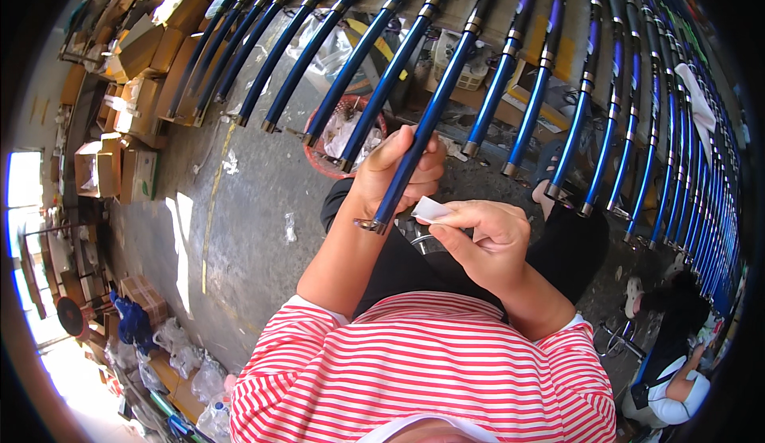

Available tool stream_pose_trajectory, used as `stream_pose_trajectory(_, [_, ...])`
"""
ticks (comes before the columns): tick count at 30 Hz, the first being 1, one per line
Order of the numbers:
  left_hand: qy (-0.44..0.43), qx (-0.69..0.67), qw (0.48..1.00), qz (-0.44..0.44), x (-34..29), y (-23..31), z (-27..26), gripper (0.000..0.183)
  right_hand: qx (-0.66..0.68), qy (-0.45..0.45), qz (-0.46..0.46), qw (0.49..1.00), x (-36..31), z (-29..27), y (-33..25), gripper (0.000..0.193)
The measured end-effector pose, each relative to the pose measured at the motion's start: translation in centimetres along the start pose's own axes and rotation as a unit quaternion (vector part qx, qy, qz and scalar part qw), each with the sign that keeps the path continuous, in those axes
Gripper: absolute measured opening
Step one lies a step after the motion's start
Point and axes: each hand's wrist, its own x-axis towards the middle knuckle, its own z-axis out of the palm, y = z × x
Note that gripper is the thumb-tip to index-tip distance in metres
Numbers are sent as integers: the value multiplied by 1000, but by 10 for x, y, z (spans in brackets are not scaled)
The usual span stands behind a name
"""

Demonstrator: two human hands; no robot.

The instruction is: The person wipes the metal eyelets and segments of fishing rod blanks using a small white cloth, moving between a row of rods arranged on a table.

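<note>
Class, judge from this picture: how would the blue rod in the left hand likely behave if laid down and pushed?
The blue rod would probably roll, since its shaft looks round. It seems stiff, running fairly straight past the left hand. Its glossy finish may make it slippery.

Blue rods (529, 115) run out past the top edge. At centre, the held rod (429, 120) hides part of the left hand (384, 168); the right hand (490, 232) covers one end of a white slip (430, 209). Far right, the packed rods are too small to count.
</note>
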Motion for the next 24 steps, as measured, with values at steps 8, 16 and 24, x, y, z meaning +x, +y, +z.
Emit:
stream_pose_trajectory(8, [209, 72, 975, 18, 34, -6, -10, 42, 38, 100, 52, 993, -30, -26, 10, 7])
stream_pose_trajectory(16, [81, 41, 996, -10, 70, -12, 8, 38, 54, 106, 42, 992, -41, -45, 12, 3])
stream_pose_trajectory(24, [19, 14, 999, -24, 26, -28, 1, 42, 41, 91, 20, 995, -35, -34, 20, 8])
